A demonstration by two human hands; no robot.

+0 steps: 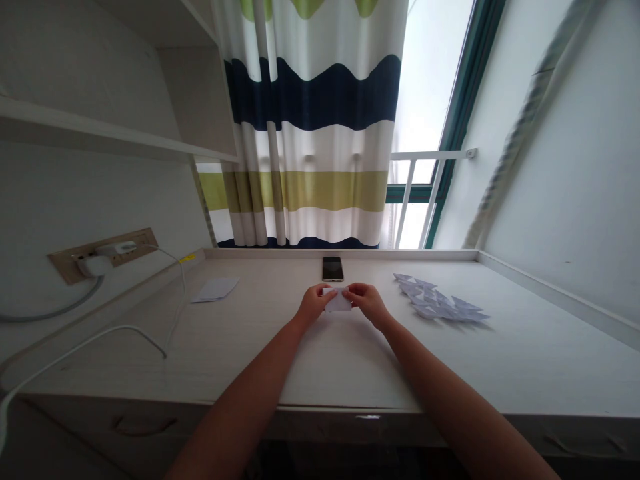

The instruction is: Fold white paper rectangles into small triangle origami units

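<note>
A small white sheet of paper (339,303) is held up between my two hands over the middle of the desk. My left hand (315,301) pinches its left edge, thumb in front. On the opposite edge, my right hand (367,301) grips it in the same way. Just beyond the paper, a dark phone (333,269) lies flat on the desk. Off to the right lie several folded white paper pieces (437,300), pointed and grouped in overlapping rows. A stack of flat white paper (216,289) rests on the left side.
The white desk (340,373) has a raised rim at the back. A white cable (120,329) runs across its left part from a wall socket (103,253). A striped curtain (315,153) hangs behind, and a shelf (100,127) juts out at upper left.
</note>
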